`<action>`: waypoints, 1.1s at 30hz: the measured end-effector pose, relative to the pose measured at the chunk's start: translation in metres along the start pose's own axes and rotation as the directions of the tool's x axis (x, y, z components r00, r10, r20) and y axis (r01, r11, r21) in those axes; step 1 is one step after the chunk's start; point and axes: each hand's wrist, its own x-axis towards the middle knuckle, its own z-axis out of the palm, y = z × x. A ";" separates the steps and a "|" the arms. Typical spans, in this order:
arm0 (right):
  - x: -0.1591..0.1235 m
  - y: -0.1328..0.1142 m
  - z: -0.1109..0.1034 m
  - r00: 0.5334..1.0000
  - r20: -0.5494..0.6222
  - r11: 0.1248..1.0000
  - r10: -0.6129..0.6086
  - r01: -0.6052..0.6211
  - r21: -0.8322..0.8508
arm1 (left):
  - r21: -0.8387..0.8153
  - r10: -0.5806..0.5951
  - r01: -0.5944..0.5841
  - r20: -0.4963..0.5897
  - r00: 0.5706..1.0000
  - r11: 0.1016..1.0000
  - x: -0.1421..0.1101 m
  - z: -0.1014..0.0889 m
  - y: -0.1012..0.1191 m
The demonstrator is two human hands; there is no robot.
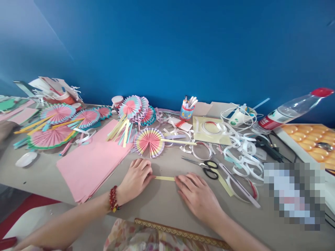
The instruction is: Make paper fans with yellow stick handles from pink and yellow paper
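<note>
A narrow yellow paper strip [164,178] lies flat on the table between my hands. My left hand [137,176] is closed on its left end, fingers curled and thumb along the strip. My right hand [197,193] pinches the right end, with the other fingers bent low over the tabletop. The strip's two ends are hidden under my fingers. Just beyond my hands lies a round pleated paper fan [149,142] in pink, yellow and lilac, with a yellow paper handle [179,142] pointing right. Black-handled scissors [206,167] rest open beyond my right hand.
Pink paper sheets [91,164] lie left, near more pleated fans [59,137]. At right are tape rolls [202,151], curled white strips [247,146], a glue gun [268,148] and a tilted plastic bottle [290,109]. A pen cup [187,111] stands by the blue wall. Another person's hand [9,130] shows far left.
</note>
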 end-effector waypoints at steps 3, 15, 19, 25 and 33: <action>-0.001 0.000 0.001 1.000 -0.013 1.000 0.007 -0.007 0.012 | 0.077 -0.017 0.017 0.004 1.000 0.997 -0.003 -0.004 -0.003; 0.000 0.001 0.003 0.999 -0.033 1.000 -0.007 0.007 -0.003 | 0.110 0.361 -0.380 0.156 0.919 0.919 0.003 0.010 0.044; 0.000 0.001 0.004 0.997 -0.077 1.000 -0.011 0.009 -0.020 | 0.095 0.344 -0.363 0.174 0.923 0.927 0.001 0.020 0.042; -0.001 0.000 0.005 0.994 -0.109 0.999 0.006 -0.002 0.036 | 0.154 0.254 -0.295 0.240 0.937 0.943 -0.029 0.002 0.005; -0.009 0.004 -0.002 0.996 -0.088 1.000 0.025 -0.026 -0.008 | 0.212 0.235 -0.280 0.215 0.948 0.936 -0.045 -0.005 -0.008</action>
